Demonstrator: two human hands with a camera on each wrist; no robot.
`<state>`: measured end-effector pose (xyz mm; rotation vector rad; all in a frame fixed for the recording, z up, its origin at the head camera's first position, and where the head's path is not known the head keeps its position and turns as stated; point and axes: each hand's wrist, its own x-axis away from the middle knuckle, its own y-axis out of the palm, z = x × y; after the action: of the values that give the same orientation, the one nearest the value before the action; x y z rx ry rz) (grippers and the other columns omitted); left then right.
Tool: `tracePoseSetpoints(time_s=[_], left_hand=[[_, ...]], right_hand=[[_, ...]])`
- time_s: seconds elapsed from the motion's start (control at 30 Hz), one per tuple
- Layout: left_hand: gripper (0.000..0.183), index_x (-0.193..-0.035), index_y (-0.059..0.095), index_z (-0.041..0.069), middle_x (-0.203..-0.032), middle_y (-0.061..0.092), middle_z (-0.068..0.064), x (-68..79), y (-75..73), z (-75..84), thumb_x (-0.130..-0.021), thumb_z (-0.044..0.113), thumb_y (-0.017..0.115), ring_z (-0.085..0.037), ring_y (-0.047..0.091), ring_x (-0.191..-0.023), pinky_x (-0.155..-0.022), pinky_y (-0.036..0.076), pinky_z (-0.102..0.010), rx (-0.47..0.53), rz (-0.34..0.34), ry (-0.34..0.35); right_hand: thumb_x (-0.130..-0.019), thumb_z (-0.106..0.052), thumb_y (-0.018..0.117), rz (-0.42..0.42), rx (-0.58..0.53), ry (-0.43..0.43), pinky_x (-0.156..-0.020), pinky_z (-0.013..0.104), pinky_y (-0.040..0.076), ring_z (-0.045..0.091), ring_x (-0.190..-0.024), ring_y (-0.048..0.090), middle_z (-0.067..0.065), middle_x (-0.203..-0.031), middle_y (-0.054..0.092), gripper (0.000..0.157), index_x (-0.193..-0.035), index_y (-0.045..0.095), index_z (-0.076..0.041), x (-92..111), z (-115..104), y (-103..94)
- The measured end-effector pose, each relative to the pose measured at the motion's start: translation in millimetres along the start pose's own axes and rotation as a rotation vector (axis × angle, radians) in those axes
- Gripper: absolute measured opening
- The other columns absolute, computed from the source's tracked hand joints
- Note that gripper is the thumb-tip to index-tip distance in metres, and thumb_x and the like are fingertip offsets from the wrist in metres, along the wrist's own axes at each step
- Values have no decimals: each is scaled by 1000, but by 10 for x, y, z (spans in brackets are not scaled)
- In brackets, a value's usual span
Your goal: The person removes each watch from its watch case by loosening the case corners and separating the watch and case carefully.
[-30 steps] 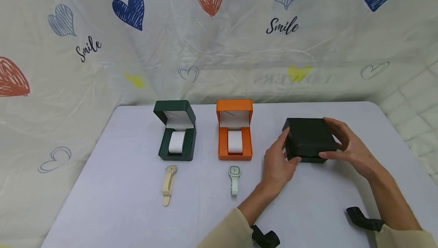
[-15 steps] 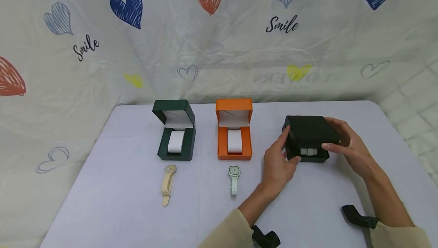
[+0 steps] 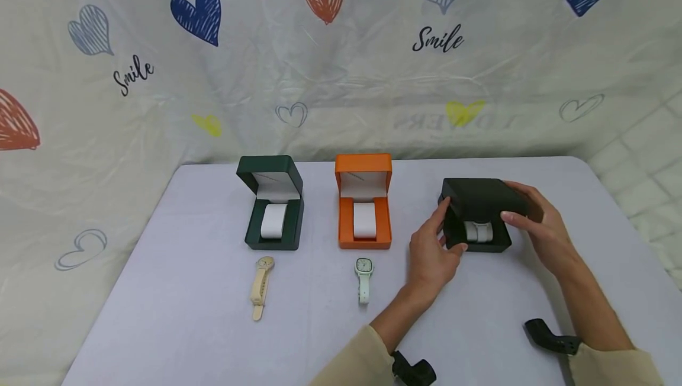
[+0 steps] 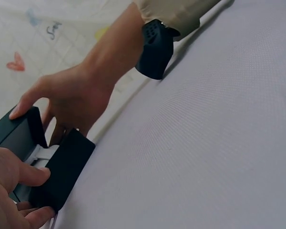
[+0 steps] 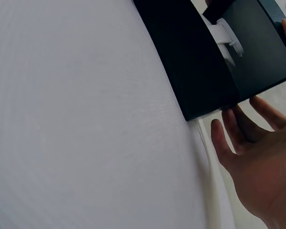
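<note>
A black watch box (image 3: 482,196) stands at the table's right side with its lid partly raised. Inside its base shows a white watch (image 3: 478,232), mostly shaded by the lid. My left hand (image 3: 434,253) holds the base at its left side, thumb at the front; the left wrist view shows that thumb (image 4: 35,176) on the front edge. With my right hand (image 3: 546,235) I grip the lid from the right, thumb at its front edge. In the right wrist view the lid's inside (image 5: 262,47) is visible, and some fingers of the right hand (image 5: 262,167) lie along the box's side.
To the left stand an orange watch box (image 3: 346,214) and a green watch box (image 3: 253,226), both with raised lids and white cushions. A pale green watch (image 3: 364,279) and a beige watch (image 3: 261,288) lie before them on the white-covered table (image 3: 181,291). A printed curtain (image 3: 367,78) hangs behind.
The black box's lid has gone from closed to partly raised, its front edge lifting with my right hand, and the white watch has come into sight. My left hand has stayed at the base.
</note>
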<state>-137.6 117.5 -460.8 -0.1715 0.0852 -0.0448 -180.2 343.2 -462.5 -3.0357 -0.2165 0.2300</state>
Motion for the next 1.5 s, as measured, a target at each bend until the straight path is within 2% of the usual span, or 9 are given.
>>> tracePoseSetpoints(time_s=[0.17,0.33,0.6,0.7,0.9,1.0,1.2,1.33,1.5], left_hand=[[92,-156,46,34,-156,52,10,2,-4,-4,-83,-7,82,-9,55,-140,-100,56,-28,-1,5,-2],[93,-156,45,34,-157,51,8,-1,-4,-14,-82,-8,82,-14,56,-140,-100,56,-28,-4,7,8],[87,-155,48,29,-155,55,0,-7,2,-9,-83,-8,82,-17,59,-139,-101,56,-28,3,3,-1],[76,-147,57,24,-150,60,-1,-7,17,-2,-82,-7,83,-14,60,-136,-100,56,-25,4,18,-22],[51,-126,72,15,-148,62,-1,15,34,-4,-82,-8,83,-9,56,-138,-100,55,-21,14,35,-60],[38,-114,76,11,-149,61,-3,25,41,-4,-82,-8,83,-12,56,-139,-99,54,-19,16,49,-71],[13,-85,82,8,-147,63,-1,18,34,-6,-82,-5,84,-15,57,-139,-95,55,-16,4,72,-88],[13,-82,82,8,-146,64,1,21,26,-6,-82,-4,84,-13,58,-138,-95,55,-17,24,75,-108],[13,-82,82,9,-146,64,1,25,17,-8,-82,-4,84,-13,57,-139,-96,55,-18,30,67,-110]], right_hand=[[-98,-1,59,71,-18,23,-94,12,41,0,-122,56,-12,-135,61,59,-154,47,-16,-9,-18,55],[-101,-14,61,164,138,40,-89,11,40,-1,-116,57,-18,-131,59,55,-154,49,-23,-34,-55,121],[-104,-26,59,265,228,55,-90,7,40,-7,-109,62,-21,-127,58,49,-152,53,-24,-82,-89,183],[-104,-20,59,267,104,21,-93,7,44,-3,-110,62,-14,-128,59,46,-150,55,-19,-101,-83,207],[-97,8,58,251,-225,-157,-102,14,46,17,-145,46,8,-156,53,41,-139,57,4,-102,-122,286],[-93,19,57,261,-311,-234,-103,21,50,27,-142,51,16,-146,62,41,-133,54,16,-120,-162,321],[-91,20,61,293,-288,-273,-94,22,55,23,-118,65,15,-126,73,43,-133,55,18,-161,-231,366],[-91,17,64,327,-270,-295,-90,20,56,19,-110,70,14,-122,75,41,-132,59,15,-197,-255,380],[-91,18,64,343,-356,-332,-89,21,57,21,-108,72,15,-117,77,39,-129,60,18,-258,-274,404]])
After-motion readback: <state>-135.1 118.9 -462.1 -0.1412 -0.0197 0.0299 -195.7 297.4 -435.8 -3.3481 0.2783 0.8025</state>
